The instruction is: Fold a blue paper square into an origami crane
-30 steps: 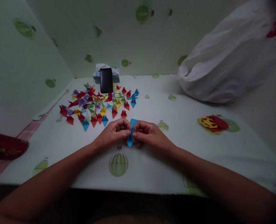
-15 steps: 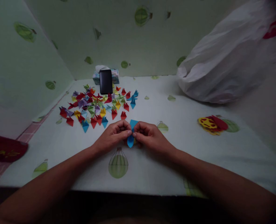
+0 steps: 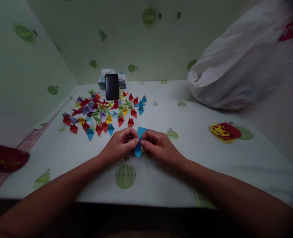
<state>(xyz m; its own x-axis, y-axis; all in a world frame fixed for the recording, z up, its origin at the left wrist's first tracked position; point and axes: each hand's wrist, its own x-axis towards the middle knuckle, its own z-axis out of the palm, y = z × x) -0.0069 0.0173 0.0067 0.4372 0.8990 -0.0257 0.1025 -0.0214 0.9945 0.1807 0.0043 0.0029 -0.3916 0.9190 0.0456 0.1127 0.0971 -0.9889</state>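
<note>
Hands meet at the middle of the frame over a cloth (image 3: 161, 172) printed with green balloons. The left hand (image 3: 119, 143) and the right hand (image 3: 157, 143) both pinch a small blue paper (image 3: 138, 149) between thumb and fingertips, knuckles nearly touching; one blue corner shows above the fingers, a rounded flap hangs below them. The paper sits just above the cloth, right over a balloon print. Up and left of the hands lies a heap of folded papers (image 3: 102, 112) in red, purple, yellow, green and blue, the nearest red ones just beyond the knuckles. Behind the heap a dark phone (image 3: 112, 86) stands leaning on a tissue box (image 3: 123, 79). At the upper right a white plastic bag (image 3: 243, 62) bulges. A red and yellow patch (image 3: 225, 131) lies at the right. A dark red thing (image 3: 5, 160) sits at the left edge.
</note>
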